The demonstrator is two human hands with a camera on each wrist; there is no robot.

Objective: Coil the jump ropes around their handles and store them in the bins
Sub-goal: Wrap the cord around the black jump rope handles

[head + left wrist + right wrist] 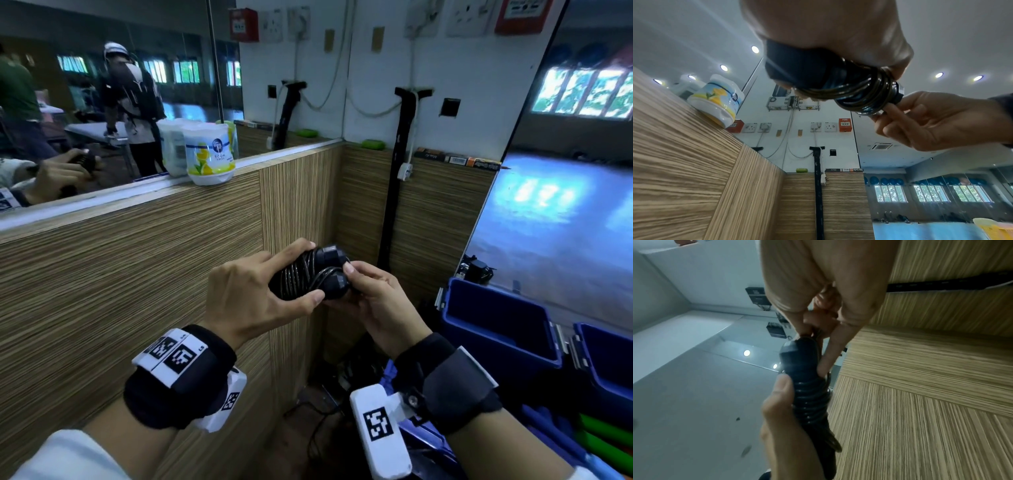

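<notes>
A black jump rope (305,274) is coiled tightly around its two black handles, held in mid-air in front of a wood-panelled wall. My left hand (260,287) grips the coiled bundle (859,92) from the left, thumb below and fingers over the top. My right hand (370,294) pinches the handle ends (337,282) on the right side, fingertips (888,108) against the bundle's end. In the right wrist view the coil (812,395) runs between both hands. Two blue bins (496,322) (606,363) stand open to the lower right.
A wood-panelled ledge (137,246) carries a white and yellow tub (209,154) below a mirror. A black post (394,192) stands in the corner with cables on the wall. Dark cables lie on the floor (322,404) under my hands.
</notes>
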